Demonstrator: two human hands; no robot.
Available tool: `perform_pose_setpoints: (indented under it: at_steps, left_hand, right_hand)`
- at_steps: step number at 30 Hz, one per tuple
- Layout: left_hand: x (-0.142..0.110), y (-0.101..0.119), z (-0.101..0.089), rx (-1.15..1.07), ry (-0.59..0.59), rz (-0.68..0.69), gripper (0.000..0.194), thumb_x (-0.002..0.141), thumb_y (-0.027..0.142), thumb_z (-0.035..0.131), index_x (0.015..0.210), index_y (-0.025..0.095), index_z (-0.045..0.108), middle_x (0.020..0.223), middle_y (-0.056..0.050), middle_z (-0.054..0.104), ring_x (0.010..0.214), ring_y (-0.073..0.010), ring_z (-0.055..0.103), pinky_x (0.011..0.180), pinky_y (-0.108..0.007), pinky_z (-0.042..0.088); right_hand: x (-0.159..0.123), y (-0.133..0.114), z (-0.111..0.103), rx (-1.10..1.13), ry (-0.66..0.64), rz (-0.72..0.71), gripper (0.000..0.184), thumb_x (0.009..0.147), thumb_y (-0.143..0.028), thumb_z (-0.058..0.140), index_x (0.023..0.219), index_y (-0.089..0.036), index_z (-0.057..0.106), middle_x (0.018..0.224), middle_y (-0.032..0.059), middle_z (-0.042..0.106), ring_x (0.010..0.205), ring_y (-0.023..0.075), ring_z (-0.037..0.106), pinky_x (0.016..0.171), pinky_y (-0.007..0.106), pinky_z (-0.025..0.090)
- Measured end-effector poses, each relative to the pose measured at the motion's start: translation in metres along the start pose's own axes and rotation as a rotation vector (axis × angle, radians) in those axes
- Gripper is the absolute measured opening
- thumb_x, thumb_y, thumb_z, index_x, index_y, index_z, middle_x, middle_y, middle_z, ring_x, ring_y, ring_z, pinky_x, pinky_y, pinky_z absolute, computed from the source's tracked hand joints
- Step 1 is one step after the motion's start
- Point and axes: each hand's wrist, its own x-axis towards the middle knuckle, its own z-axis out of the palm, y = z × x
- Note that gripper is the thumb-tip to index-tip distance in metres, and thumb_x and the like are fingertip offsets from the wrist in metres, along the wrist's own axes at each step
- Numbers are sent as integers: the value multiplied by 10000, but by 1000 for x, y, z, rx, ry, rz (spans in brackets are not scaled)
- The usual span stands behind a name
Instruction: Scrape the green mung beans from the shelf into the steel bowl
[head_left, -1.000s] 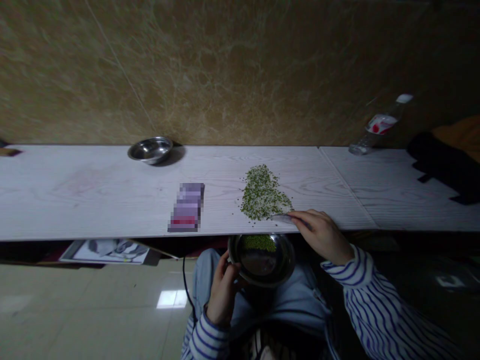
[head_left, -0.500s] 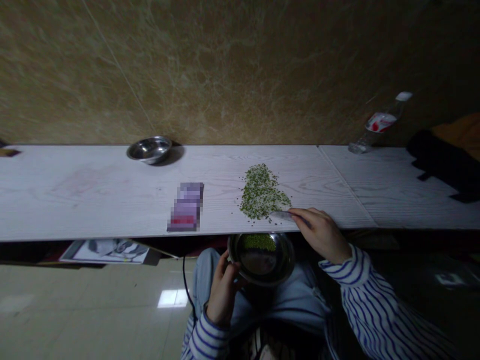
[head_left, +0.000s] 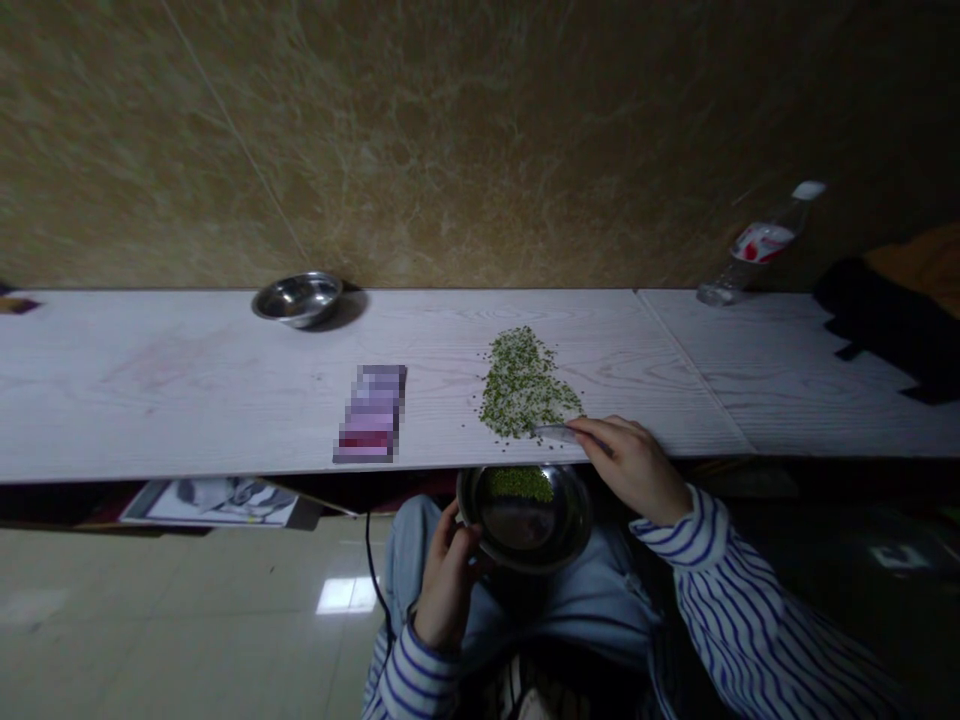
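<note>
My left hand (head_left: 448, 580) grips the left rim of a metal bowl (head_left: 534, 555), held over my lap just below the table edge. Mung beans (head_left: 523, 484) lie in the bowl on the side toward the table. My right hand (head_left: 634, 465) pinches a thin, flat, greyish tool (head_left: 553, 432) whose exact kind is too dim to make out. Its tip touches the near edge of a patch of green mung beans (head_left: 517, 385) spread on the white tabletop (head_left: 442, 340).
A second metal bowl (head_left: 298, 300) stands near the wall, left of the beans. A blurred-out purple flat item (head_left: 371, 412) lies closer to me. At the right, a clear bottle (head_left: 761, 245) stands by the wall beside dark cloth (head_left: 892, 320). A drawer (head_left: 217, 502) juts out below.
My right hand and the tool have shifted slightly left along the near edge of the beans. A few beans there have moved; my left hand and the bowl are almost still.
</note>
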Motion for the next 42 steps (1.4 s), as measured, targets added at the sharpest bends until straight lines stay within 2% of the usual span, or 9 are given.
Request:
perform_pose_setpoints:
  at_steps: [6,20,34,42]
  left_hand:
    - [-1,2,1,5,0,10,592,680,356,727,1239,214,592,1056,-61,674,814,-188,640,632,-291,519]
    - [-2,0,0,-2,-42,25,553,715,354,719,1232,202,596,859,-19,643,728,-161,601,631,-295,527]
    - [-2,2,4,-16,-37,19,585,671,364,733,1220,201,607,923,-52,690,826,-208,643,673,-320,542]
    - [-1,1,3,-7,-31,8,582,691,342,722,1238,197,585,916,-42,676,764,-177,624,642,-312,547]
  right_hand:
    - [-1,-2,1,40,0,11,254,943,-207,502,1050,-211,732,928,66,771,846,207,710,786,345,561]
    - [-5,-4,3,61,-9,15,243,954,-209,505,1061,-202,723,961,74,767,874,208,709,817,356,558]
    - [-8,-26,5,70,-13,-17,235,943,-185,511,1042,-224,721,931,56,765,864,201,708,828,342,575]
    - [-8,-28,5,70,12,2,234,939,-192,513,1047,-212,719,933,63,767,859,209,714,818,347,584]
